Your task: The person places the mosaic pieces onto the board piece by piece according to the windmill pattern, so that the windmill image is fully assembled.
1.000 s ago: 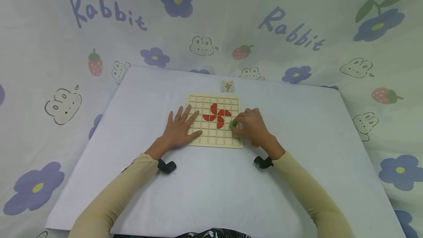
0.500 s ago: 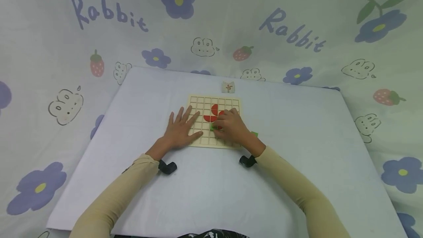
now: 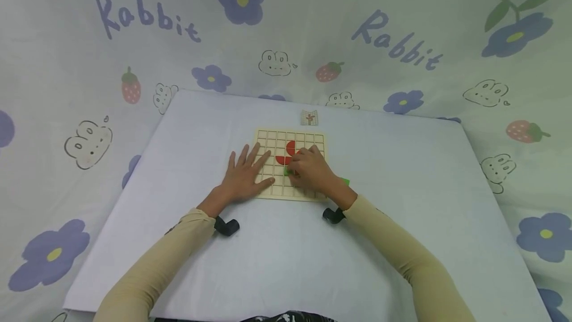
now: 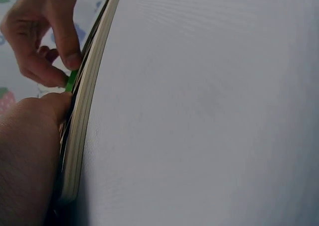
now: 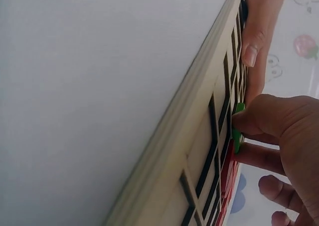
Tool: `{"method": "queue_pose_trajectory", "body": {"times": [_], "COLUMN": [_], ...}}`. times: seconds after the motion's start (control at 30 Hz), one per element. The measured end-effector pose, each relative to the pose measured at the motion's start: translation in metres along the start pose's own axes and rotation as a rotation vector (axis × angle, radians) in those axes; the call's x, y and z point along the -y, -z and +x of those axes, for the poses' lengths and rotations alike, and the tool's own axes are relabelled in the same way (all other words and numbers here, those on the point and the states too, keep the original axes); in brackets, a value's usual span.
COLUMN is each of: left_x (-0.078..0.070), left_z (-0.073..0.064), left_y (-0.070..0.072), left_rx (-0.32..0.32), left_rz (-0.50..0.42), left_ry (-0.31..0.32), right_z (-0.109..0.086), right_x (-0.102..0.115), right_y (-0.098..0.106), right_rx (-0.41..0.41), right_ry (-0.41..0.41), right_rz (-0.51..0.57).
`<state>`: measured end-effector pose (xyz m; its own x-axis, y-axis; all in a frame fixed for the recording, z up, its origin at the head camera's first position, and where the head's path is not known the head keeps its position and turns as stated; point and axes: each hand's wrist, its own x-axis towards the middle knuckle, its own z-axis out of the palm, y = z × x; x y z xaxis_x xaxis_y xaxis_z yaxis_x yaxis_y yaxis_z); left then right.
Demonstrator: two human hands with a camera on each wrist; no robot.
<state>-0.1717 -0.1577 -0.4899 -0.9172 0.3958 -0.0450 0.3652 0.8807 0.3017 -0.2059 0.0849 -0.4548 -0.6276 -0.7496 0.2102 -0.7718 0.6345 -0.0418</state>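
My left hand (image 3: 243, 178) rests with spread fingers on the left side of a pale wooden grid board (image 3: 277, 192). Between thumb and fingertip, my right hand (image 3: 314, 170) pinches a small green tile (image 5: 239, 129) at the board's surface, just below the red pieces. In the right wrist view the tile stands slightly tilted against the grid; whether it is seated in a cell I cannot tell. Red rounded pieces (image 3: 291, 147) form part of a pinwheel at the board's middle, partly covered by my right hand.
A small patterned card (image 3: 309, 118) lies behind the board. Another green piece (image 3: 346, 182) lies right of the board, partly hidden by my right wrist. The white table (image 3: 402, 173) meets a printed cloth backdrop (image 3: 178, 63).
My right hand has carried the green tile leftward from the board's right side to below the red pieces, then stayed nearly still there. The left hand keeps its place.
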Motion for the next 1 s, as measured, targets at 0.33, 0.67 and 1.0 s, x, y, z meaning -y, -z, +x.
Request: {"method": "queue_pose_trajectory", "body": {"times": [0.33,0.67,1.0], "left_x": [0.002,0.002,0.001], "left_z": [0.001,0.002,0.0], "left_y": [-0.003,-0.008,-0.004], "left_rx": [-0.007,0.003,-0.01], "left_rz": [0.02,0.005,0.013], "left_ry": [0.001,0.0,0.003], "right_z": [-0.001,-0.016,-0.062], "right_x": [0.002,-0.002,-0.026], "right_y": [0.001,0.003,0.022], "right_rx": [0.043,-0.003,0.054], "right_ry": [-0.09,-0.176,-0.39], "right_rz": [0.043,0.11,0.151]}}
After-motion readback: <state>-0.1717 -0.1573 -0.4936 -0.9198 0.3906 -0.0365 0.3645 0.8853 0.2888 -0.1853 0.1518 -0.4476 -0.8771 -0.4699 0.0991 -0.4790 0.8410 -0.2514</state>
